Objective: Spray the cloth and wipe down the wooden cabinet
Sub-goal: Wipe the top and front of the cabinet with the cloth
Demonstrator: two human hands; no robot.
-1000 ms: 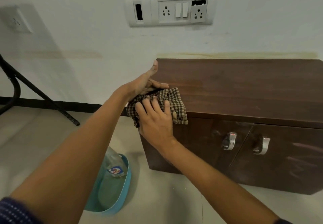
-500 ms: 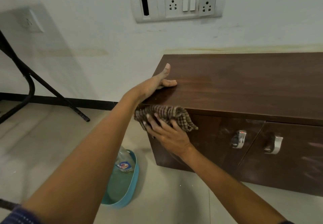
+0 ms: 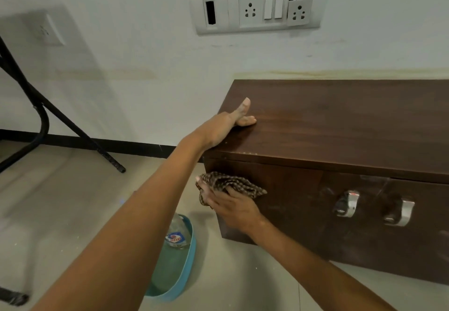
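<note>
Right hand (image 3: 233,210) presses the checked cloth (image 3: 230,184) flat against the upper left front of the wooden cabinet (image 3: 340,126), near its left corner; fingers (image 3: 206,190) spread almost straight over the bunched fabric, pinning rather than gripping it. Left hand (image 3: 224,127) rests open, palm down, on the cabinet top at the left edge, holding nothing. A bottle (image 3: 176,236) stands in a blue tub (image 3: 187,279) on the floor just left of the cabinet.
</note>
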